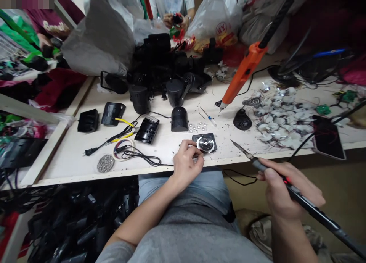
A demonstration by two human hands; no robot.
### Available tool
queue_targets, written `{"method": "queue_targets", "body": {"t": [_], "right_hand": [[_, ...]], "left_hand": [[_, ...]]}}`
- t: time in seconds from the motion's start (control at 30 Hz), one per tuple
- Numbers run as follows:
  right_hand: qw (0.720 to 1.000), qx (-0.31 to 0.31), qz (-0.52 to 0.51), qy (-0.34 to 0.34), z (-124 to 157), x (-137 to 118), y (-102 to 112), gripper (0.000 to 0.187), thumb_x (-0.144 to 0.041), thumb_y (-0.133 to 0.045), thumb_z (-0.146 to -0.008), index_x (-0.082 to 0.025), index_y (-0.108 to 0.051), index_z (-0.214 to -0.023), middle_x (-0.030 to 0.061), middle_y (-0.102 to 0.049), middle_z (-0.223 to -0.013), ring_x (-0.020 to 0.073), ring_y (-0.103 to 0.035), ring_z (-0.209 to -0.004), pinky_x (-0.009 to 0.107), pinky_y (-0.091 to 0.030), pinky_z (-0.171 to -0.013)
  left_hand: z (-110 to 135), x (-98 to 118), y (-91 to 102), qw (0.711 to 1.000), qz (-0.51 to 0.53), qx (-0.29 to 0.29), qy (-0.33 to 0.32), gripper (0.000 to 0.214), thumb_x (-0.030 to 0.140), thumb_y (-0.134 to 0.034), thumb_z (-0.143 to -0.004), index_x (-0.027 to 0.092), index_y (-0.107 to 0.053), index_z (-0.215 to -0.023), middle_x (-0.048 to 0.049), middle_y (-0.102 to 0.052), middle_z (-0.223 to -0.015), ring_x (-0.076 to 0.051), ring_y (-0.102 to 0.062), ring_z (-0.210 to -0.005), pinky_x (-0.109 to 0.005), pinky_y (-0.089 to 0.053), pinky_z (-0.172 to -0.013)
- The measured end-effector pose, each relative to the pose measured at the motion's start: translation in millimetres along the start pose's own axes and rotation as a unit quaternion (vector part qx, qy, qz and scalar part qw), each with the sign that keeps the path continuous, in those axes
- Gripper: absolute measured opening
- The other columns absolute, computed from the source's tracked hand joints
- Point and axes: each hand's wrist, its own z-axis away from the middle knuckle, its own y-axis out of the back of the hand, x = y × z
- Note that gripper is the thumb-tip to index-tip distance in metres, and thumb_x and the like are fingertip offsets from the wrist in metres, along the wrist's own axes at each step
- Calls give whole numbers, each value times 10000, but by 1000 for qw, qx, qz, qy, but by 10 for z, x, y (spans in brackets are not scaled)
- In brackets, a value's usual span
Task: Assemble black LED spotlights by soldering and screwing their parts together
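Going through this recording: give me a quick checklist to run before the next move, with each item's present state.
Left hand at the black square plate: ok, fingertips at its near edge.
Round silver disc seated flat on the plate: cannot tell.
Soldering iron held in right hand: ok, gripped like a pen.
Red light on the iron's handle: ok, lit.
Iron tip apart from the plate: ok, a gap shows.
Solder wire in either hand: cannot tell, none visible.
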Motion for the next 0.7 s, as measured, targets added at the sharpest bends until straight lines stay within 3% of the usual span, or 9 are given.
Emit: {"method": "queue_targets", "body": {"t": [0.2,0.37,0.5,0.6,0.7], "right_hand": [[997,34,48,41,-242,36,7,222,-152,-680,-873,-267,-785,-1031,-19,-691,-664,150,-610,-565,311,-479,-561],[992,53,100,62,-741,140,-24,156,-213,-671,-882,-260,-795,-964,16,-684,-626,222,-658,-606,375,-498,-602],[989,11,144,29,-1185,362,-134,145,-296,-642,-914,-246,-773,-879,81,-756,-825,266,-712,-792,428,-532,-761],[987,-31,155,-10,-1379,578,-254,144,-329,-665,-899,-240,-745,-819,59,-728,-786,253,-696,-828,420,-510,-798],[991,-36,126,-39,-1411,775,-350,176,-386,-670,-901,-234,-735,-843,41,-688,-743,225,-660,-761,391,-480,-753]], "left_hand": [[3,-10,72,1000,17,-17,-11,63,163,-641,-830,198,-683,-800,-51,-628,-1027,-143,-663,-844,-238,-557,-659],[-51,-52,292,998,55,-9,-28,42,207,-650,-870,191,-688,-868,-47,-624,-1009,-105,-654,-747,-211,-558,-609],[-160,-123,540,998,52,43,-16,64,234,-646,-890,188,-681,-917,-35,-629,-983,-79,-621,-671,-215,-564,-622],[-212,-191,691,997,30,74,6,88,265,-647,-895,185,-678,-917,-34,-638,-955,-99,-627,-711,-222,-568,-634],[-201,-253,763,996,14,87,28,92,270,-648,-889,184,-676,-906,-29,-640,-939,-97,-621,-689,-227,-566,-634]]}}
